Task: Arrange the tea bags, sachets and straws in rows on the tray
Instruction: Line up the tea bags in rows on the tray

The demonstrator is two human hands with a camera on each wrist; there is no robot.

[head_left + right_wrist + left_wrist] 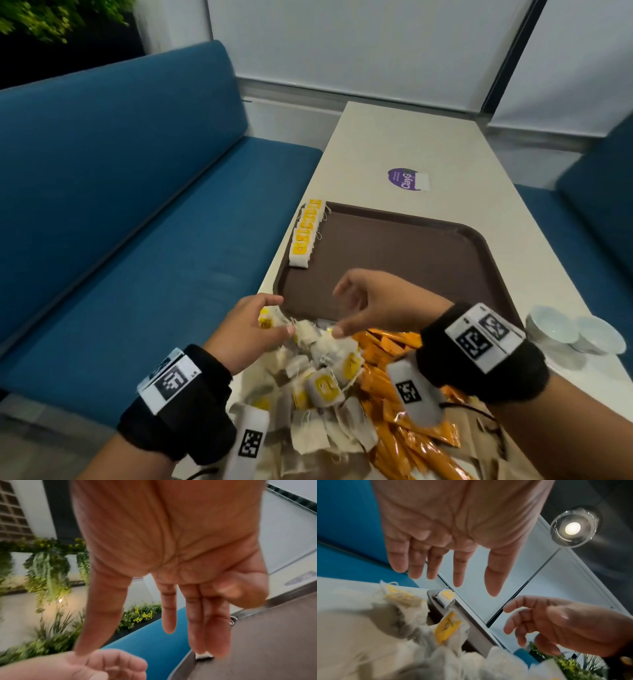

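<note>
Right under my wrists sits the pile of tea bags (318, 383), with the orange sachets (394, 346) just beside it on my right. Both my hands hover over the far edge of the pile. My left hand (250, 329) is nearer to the top bags; from the wrist view its fingers look straight and hold nothing, though one bag may touch them. My right hand (373, 301) is loose and empty too. Beyond my hands lies the brown tray (411, 246), and its row of tea bags (306, 233) runs away from me along the left rim. I think the next bag goes at the near end of that row.
</note>
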